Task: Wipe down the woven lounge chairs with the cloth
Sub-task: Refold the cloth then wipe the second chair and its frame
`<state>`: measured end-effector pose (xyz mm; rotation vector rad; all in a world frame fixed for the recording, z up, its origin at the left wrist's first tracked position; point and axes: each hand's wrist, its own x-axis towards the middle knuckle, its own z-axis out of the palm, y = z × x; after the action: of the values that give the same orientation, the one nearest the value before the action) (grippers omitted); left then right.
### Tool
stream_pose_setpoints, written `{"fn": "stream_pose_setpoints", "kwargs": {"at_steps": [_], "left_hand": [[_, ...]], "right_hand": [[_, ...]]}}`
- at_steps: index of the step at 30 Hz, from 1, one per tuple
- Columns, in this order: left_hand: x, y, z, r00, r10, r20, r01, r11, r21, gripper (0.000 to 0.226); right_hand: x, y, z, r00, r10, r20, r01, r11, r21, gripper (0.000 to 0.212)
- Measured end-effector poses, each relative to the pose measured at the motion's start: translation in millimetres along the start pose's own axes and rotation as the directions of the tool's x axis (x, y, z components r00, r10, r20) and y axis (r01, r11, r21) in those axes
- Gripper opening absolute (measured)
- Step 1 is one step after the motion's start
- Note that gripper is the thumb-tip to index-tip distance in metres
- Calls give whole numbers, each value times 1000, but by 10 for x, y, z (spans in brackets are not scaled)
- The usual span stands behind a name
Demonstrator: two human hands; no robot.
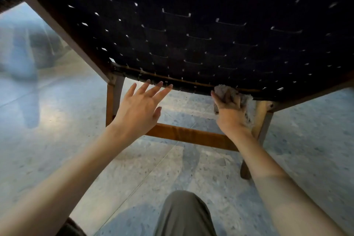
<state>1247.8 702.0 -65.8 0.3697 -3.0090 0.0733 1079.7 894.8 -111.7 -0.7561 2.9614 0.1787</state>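
A lounge chair with a dark woven strap seat and a brown wooden frame fills the upper part of the head view. My right hand grips a crumpled grey cloth and holds it against the seat's front edge, close to the right front leg. My left hand is spread with straight fingers, and its fingertips touch the front edge of the seat further left.
A wooden crossbar joins the chair's front legs below my hands. The floor is glossy speckled stone. My knee in grey trousers is at the bottom centre. A dark mat edge lies at the far left.
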Motion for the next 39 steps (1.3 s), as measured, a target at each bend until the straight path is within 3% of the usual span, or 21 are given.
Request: {"fn": "stream_pose_setpoints", "kwargs": {"at_steps": [5, 8, 14, 18, 22, 27, 30, 32, 39], "left_hand": [[-79, 87, 152, 999, -41, 36, 45, 993, -106, 63], [35, 295, 189, 992, -65, 105, 85, 978, -192, 63], [-78, 436, 184, 974, -42, 224, 114, 942, -317, 58], [-332, 383, -8, 918, -63, 391, 217, 906, -363, 62], [-682, 370, -589, 909, -74, 410, 243, 894, -377, 57], [-942, 393, -1668, 924, -126, 362, 271, 882, -385, 54], [-1067, 415, -2361, 925, -162, 343, 300, 866, -401, 54], [-1129, 459, -2856, 935, -170, 311, 298, 851, -432, 52], [-1388, 654, -4198, 947, -228, 228, 314, 815, -488, 50]], "right_hand": [[38, 17, 48, 999, 18, -36, -19, 999, -30, 80], [55, 1, -21, 999, 39, 24, -39, 999, 12, 81], [274, 157, -348, 940, -24, 341, -27, 989, 145, 84], [47, 124, -791, 793, -80, 604, 9, 993, 120, 80], [-548, 14, -1125, 854, -213, 474, 176, 977, 122, 74], [-1287, -59, -1957, 839, -357, 410, 243, 921, 305, 77], [-1707, -14, -2609, 858, -429, 282, 341, 887, 312, 83], [-1906, 69, -3036, 880, -443, 169, 365, 861, 355, 89], [-2544, 532, -4528, 924, -379, 46, 296, 788, 540, 93]]}}
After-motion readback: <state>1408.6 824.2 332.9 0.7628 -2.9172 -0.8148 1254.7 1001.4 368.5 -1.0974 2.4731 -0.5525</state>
